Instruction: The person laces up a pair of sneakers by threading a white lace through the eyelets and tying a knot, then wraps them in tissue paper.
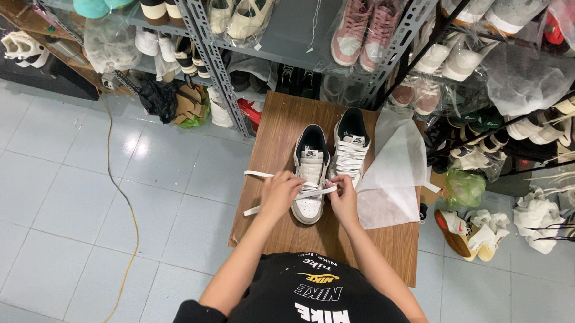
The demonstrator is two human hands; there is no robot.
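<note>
Two sneakers are standing side by side on the small wooden table, toes toward the person. The right sneaker is already showing white lacing across its front and is lying untouched. The left sneaker, just beside it, is the one being worked on: both hands are meeting over its forefoot. The left hand is pinching the flat white lace, whose loose ends are trailing off toward the table's left edge. The right hand is gripping the same lace where it is crossing the shoe. Judging by so much free lace, the lower eyelets are only being threaded and most of this shoe remains. White tissue paper is lying on the table's right side.
</note>
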